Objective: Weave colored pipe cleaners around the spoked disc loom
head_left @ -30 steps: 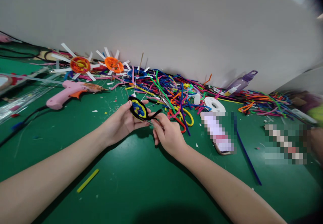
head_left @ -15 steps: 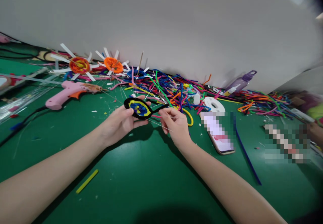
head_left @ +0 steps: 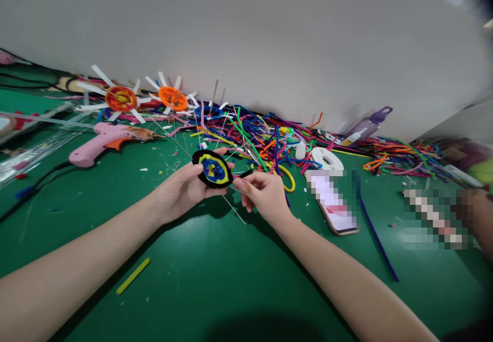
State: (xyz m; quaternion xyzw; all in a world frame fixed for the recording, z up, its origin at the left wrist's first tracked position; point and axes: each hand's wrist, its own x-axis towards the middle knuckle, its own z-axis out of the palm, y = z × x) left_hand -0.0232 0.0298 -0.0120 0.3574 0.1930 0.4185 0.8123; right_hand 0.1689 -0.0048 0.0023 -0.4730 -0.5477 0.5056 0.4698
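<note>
A coiled pipe-cleaner disc [head_left: 214,169], blue and yellow inside with a black rim, is held up above the table. My left hand [head_left: 188,183] grips it from the left, thumb on its front edge and fingers behind. Thin clear strands stick out around the disc. From its right side runs the loose end of the black pipe cleaner [head_left: 247,173], which my right hand [head_left: 264,190] pinches between thumb and fingers close to the rim.
A pink glue gun [head_left: 102,144] lies at left, its cord trailing. Behind are two orange discs with white strips [head_left: 121,99] and a heap of coloured pipe cleaners [head_left: 254,131]. Rightward are a tape roll [head_left: 327,160], a phone [head_left: 335,208], a purple bottle [head_left: 365,126] and another person's hand [head_left: 481,213].
The disc has turned and shifted slightly right. My right hand has moved in closer to the rim along the black pipe cleaner, which now lies nearer the disc.
</note>
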